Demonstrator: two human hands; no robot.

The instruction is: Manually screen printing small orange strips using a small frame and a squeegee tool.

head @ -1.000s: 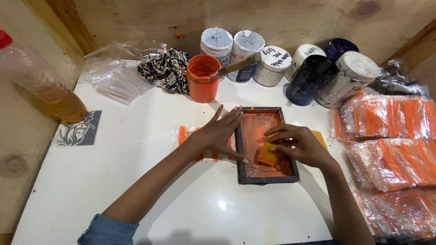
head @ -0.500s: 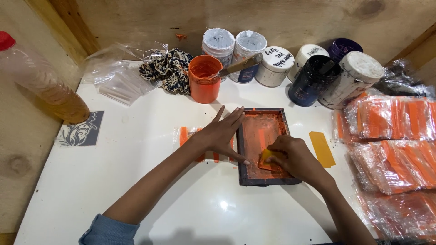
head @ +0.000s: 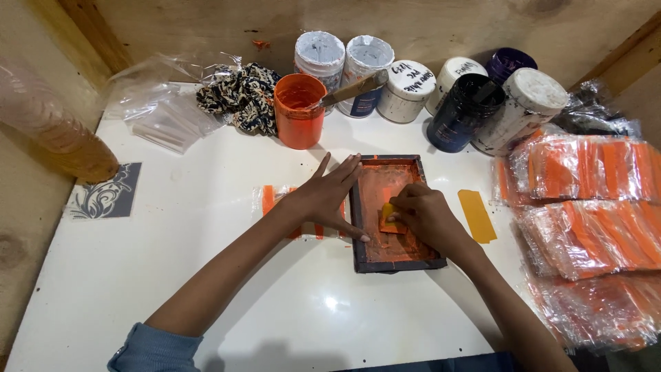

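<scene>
— What are the two hands doing?

— The left hand (head: 325,201) lies flat with its fingers (head: 342,172) spread and released, pressing on the left edge of a small dark rectangular wooden frame coated with orange ink (head: 392,212). The right hand (head: 423,215) is inside the frame, fingers clenched around a small yellow-orange squeegee card (head: 390,218) that rests on the mesh.

— Where does the frame sit?

— On the white glossy surface (head: 206,262), about the middle, slightly to the right. Under the left hand, just left of the frame, lies a clear plastic piece with orange stripes (head: 275,201).

— And around it?

— Just right of the frame lies a flat yellow-orange strip (head: 476,215). Farther right are stacks of orange pieces in clear plastic bags (head: 585,207). At the far side stands an open orange paint pot (head: 300,110) with a wooden-handled tool (head: 354,89) leaning in it, then a row of white and dark lidded jars (head: 427,89). A black-and-white patterned cloth (head: 241,96) lies left of the pot, clear plastic bags (head: 162,110) beyond it, and a plastic bottle of amber liquid (head: 58,127) at the far left.
</scene>
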